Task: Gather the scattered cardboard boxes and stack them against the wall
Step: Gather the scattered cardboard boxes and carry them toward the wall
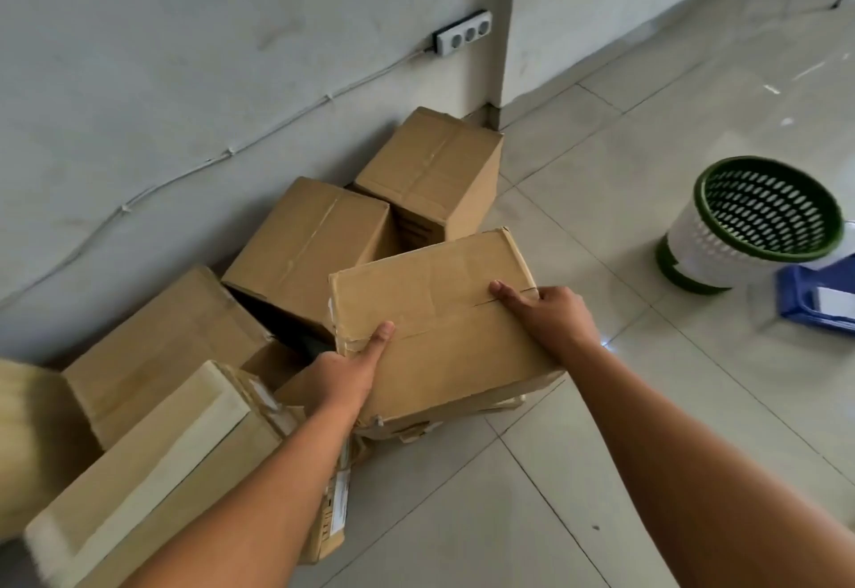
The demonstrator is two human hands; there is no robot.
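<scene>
A flat brown cardboard box (439, 310) is held tilted above the floor in the middle of the head view. My left hand (344, 374) grips its near left edge, thumb on top. My right hand (550, 310) grips its right edge, thumb laid across the top face. Along the grey wall (185, 55) lie several other cardboard boxes: one by the corner (430, 171), one beside it (310, 240), one further left (157, 347), and a taped box (152, 472) nearest to me at the lower left. They stand at odd angles, some touching.
A white and green perforated basket (749, 226) stands on the tiled floor (578, 448) at the right, with a blue tray (819, 300) beside it. A power strip (462, 32) and its cable are fixed to the wall. A wall corner juts out behind the far box.
</scene>
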